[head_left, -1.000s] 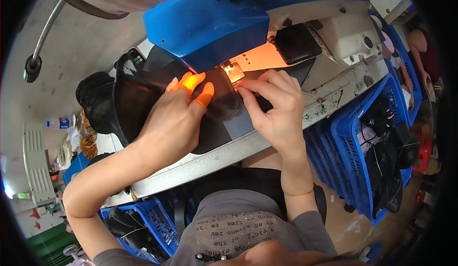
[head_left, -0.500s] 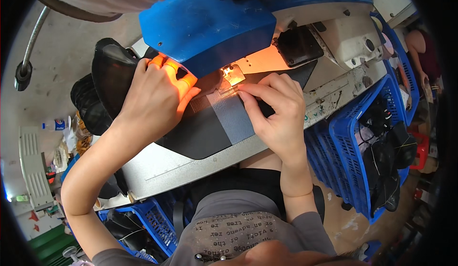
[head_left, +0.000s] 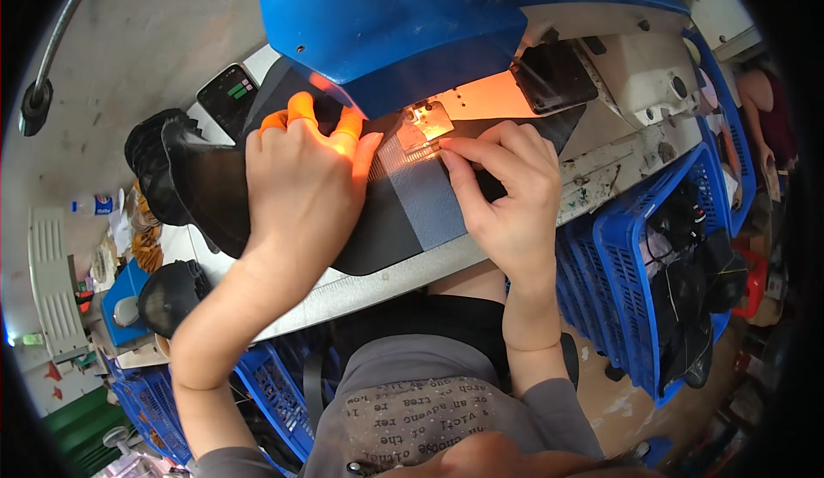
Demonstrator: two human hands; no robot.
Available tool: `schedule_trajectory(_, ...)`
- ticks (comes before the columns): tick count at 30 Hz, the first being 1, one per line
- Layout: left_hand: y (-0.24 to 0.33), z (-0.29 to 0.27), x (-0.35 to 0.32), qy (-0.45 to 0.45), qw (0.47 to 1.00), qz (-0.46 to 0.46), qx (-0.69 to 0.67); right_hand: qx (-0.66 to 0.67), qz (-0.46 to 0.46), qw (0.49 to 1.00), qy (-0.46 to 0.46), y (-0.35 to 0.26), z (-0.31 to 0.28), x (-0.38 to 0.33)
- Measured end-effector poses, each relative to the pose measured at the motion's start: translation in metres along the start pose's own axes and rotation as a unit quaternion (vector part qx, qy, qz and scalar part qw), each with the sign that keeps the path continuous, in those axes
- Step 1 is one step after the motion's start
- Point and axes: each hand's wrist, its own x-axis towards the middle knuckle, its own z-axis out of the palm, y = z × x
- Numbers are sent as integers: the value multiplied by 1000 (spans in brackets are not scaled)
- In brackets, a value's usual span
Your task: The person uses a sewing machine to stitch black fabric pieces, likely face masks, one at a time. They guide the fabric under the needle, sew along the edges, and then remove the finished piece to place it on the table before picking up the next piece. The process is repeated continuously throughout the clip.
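Observation:
A black flat panel point(head_left: 382, 242) with a blue-grey band point(head_left: 427, 208) lies under the head of a blue sewing machine point(head_left: 390, 40). My left hand point(head_left: 305, 173) rests on the panel left of the needle area, fingers spread, their tips glowing orange in the lamp light. Close by the metal presser area point(head_left: 427, 124), my right hand point(head_left: 506, 190) pinches thumb and forefinger together at the end of a narrow ribbed strip point(head_left: 388, 162). What exactly sits between those fingertips is too small to make out. Curved black pieces point(head_left: 202, 186) lie beside my left wrist.
A phone with a lit screen point(head_left: 229, 99) lies at the table's left. A glossy black rectangular thing point(head_left: 556, 79) rests on the machine bed. Blue plastic baskets point(head_left: 618, 246) with black pieces stand to the right. Another person's arm point(head_left: 755, 113) shows at far right.
The view has shifted a little. My left hand has moved right relative to the table, and the lit phone beyond it now shows. My right hand keeps its pinch near the needle.

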Motion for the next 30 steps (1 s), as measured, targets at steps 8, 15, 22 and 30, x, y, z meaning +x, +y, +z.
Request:
schedule_trajectory(8, 30, -8, 4, -7, 995, -98, 33, -4, -1, 1000, 5, 2, 1, -2)
schedule_trajectory(15, 10, 10, 2, 64, 992, -106, 6, 7, 1, 1000, 3, 1, 0, -1)
schedule_trajectory(22, 7, -21, -41, 9, 995, -88, -51, -4, -13, 1000, 23, 3, 3, -2)
schedule_trajectory(30, 13, -44, -84, -45, 988, -57, -136, -10, -5, 1000, 21, 3, 2, -4)
